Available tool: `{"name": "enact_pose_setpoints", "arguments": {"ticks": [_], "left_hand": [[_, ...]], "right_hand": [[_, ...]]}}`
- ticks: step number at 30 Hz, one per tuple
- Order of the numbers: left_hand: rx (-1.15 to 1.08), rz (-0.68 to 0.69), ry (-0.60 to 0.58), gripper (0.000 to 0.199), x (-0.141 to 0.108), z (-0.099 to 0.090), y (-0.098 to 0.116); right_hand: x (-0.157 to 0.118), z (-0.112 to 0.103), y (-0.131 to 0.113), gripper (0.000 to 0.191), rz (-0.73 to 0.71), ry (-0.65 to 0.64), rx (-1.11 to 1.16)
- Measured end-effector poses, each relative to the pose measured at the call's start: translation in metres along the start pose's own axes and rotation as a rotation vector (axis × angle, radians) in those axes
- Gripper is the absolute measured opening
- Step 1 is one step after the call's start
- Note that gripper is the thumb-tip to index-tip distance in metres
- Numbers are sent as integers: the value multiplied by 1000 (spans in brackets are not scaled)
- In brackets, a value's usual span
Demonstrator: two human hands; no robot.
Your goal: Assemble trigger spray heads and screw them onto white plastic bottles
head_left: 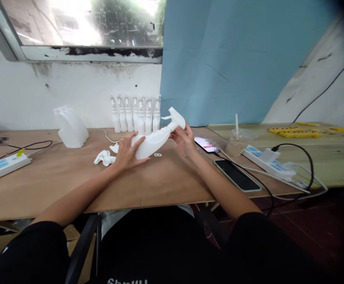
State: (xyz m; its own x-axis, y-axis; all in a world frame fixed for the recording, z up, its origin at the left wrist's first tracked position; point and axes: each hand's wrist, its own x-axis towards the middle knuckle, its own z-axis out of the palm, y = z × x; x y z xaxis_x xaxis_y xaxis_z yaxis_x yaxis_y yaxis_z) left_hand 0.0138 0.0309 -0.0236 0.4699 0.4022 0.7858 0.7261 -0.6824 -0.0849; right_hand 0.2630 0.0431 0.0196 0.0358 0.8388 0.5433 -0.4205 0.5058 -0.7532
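The fingers of the left hand (129, 153) wrap around the body of a white bottle (151, 146), gripping it near its base, the thumb along the near side; a thin ring (132, 149) shows on one finger. The fingers of the right hand (186, 141) curl around the collar of the white spray head (176, 117) on the bottle's upper end, grasping it there, though some fingertips are hidden behind it. The bottle itself is held tilted above the wooden table (160, 183), its neck leaning up toward the right hand and the trigger pointing back over the bottle.

Just beyond the bottle's underside, two small white rings (158, 155) lie side by side on the table. Left of the bottle, close by the left hand, lie loose white spray parts (104, 157). Behind the bottle, a cluster of slim white spray bottles (134, 116) stands upright near the wall. Farther left of it stand overlapping larger white bottles (71, 128), and beyond those, toward the table's left edge, a power strip (4, 167).

Right of the bottle are a lit phone (203, 144), a dark-screened phone (237, 175), a clear cup (235, 145) with a straw (237, 123), and a second power strip (263, 161). Farthest right of it lie yellow strips (296, 133). Above and behind the bottle hang a blue sheet (219, 59) and, to its left, a window (86, 23).
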Motion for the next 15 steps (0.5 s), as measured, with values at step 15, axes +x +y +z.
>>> {"name": "enact_pose_setpoints", "arguments": {"ticks": [15], "left_hand": [[-398,-251,77,52,7,-27,88]], "right_hand": [[-2,68,-11,39,48,-310,214]]}}
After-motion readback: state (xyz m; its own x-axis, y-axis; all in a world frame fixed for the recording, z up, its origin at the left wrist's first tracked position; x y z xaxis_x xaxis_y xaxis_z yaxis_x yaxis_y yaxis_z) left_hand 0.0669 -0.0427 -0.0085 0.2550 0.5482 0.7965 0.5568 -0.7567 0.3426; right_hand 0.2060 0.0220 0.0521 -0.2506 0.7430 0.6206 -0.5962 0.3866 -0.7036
